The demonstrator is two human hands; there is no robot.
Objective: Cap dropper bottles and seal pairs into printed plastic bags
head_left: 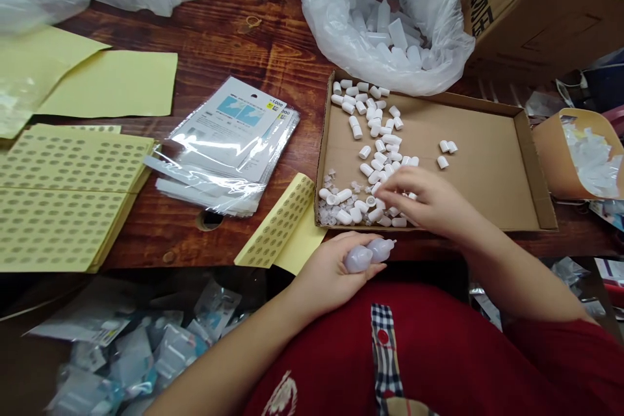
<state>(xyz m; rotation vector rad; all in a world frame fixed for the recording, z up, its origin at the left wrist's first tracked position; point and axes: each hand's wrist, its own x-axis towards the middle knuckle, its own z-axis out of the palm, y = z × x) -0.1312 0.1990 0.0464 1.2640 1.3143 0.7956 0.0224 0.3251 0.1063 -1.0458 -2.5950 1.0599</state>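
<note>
My left hand [336, 266] rests at the table's front edge, closed round two small translucent bottles [368, 253]. My right hand [424, 198] reaches into a shallow cardboard tray [487, 162], fingers bent and pinching among several small white caps [373, 143] piled at the tray's left side. What the fingertips hold is hidden. Tiny clear plugs [329, 179] lie at the tray's front left corner. Three caps [446, 149] sit apart near the tray's middle.
A plastic bag of white bottles [390, 26] stands behind the tray. Printed clear pouches [229, 143] lie in a stack left of it. Yellow sticker sheets [63, 195] cover the left; one [283, 221] lies by the tray. Cardboard box [536, 6] back right; packed pouches [136, 351] below.
</note>
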